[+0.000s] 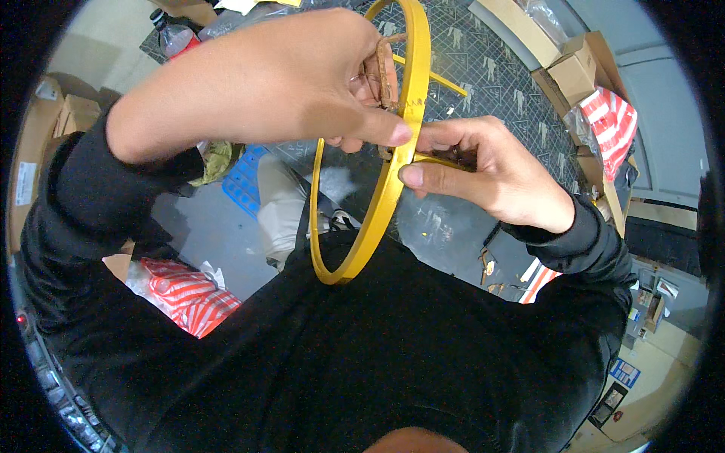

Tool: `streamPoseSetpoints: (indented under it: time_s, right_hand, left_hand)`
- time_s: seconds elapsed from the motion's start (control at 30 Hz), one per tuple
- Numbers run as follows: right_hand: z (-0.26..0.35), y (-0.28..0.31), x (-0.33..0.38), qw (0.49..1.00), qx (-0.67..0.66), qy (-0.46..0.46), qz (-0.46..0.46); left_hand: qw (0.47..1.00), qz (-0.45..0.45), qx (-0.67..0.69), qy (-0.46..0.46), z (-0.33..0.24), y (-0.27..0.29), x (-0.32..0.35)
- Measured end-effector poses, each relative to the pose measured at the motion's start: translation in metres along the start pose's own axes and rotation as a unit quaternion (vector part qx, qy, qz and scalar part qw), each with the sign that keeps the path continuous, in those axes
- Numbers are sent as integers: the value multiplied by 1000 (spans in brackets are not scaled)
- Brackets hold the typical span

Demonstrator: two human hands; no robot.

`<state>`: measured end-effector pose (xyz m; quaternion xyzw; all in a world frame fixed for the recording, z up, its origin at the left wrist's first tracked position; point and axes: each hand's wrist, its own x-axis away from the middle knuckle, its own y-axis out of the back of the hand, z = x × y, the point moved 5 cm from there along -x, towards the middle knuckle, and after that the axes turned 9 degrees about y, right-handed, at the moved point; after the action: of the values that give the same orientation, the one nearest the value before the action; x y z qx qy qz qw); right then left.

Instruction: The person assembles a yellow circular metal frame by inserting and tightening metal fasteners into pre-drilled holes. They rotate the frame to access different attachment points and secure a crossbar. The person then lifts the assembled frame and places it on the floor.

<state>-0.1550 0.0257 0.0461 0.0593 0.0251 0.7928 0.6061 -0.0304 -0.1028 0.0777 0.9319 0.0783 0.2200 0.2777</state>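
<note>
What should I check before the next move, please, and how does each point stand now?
1. Left hand secure on the yellow hoop: ok, its thumb lies against the band.
2. Right hand at the hoop: ok, thumb and fingers close in at the band; what lies inside the grip is partly hidden.
3. Brown cord free of the hoop: cannot tell, the left fingers and the band hide part of it.
4. Sleeves clear of the hoop: ok, both cuffs sit back at the wrists.
5. Hoop clear of the black top: cannot tell, its lower curve overlaps the cloth in this view.
</note>
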Motion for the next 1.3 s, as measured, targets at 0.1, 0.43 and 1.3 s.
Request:
streamPoseSetpoints:
  time_s: [0.1,0.43,1.3]
  right_hand:
    - [-1,0,1,1000,12,-25,-10]
    - [5,-2,2,995,24,-95,3]
    - [16,10,-15,926,347,143,-19]
  left_hand:
    - [998,25,53,32,-1,4,4]
    - [984,140,93,55,-13,6,11]
    - [990,-130,-4,-48,15,13,25]
